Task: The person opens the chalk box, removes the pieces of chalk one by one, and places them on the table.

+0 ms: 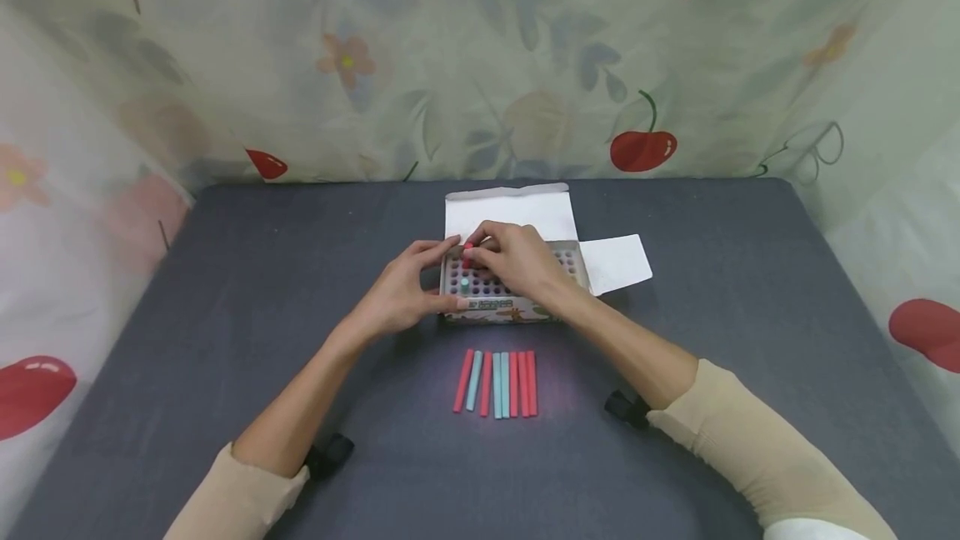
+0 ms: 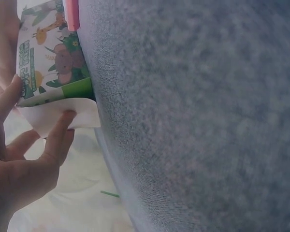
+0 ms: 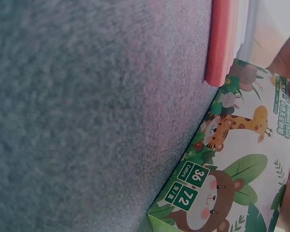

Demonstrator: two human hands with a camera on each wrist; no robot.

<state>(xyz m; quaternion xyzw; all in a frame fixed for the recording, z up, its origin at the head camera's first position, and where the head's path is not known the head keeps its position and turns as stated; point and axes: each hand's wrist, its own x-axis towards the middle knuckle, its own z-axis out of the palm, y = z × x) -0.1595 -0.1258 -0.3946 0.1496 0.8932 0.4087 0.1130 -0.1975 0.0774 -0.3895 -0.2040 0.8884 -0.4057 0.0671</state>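
An open printed cardboard chalk box (image 1: 517,317) lies on the table, its inside filled with a grid of round holes. My left hand (image 1: 405,294) holds its left end, thumb at the front wall and a finger at the far corner; in the left wrist view, fingertips touch a white side flap (image 2: 53,116). Over the left part of the holes, my right hand (image 1: 521,261) pinches an upright red chalk stick (image 1: 468,253). A light-blue chalk stick (image 1: 465,284) stands in a hole near the front left. The right fingers cover some of the grid.
A row of several red and light-blue chalk sticks (image 1: 504,386) lies in front of the box on the dark grey table (image 1: 225,315). The white lid (image 1: 510,213) is folded back, and another flap (image 1: 617,262) sticks out right. A patterned curtain (image 1: 480,65) hangs behind.
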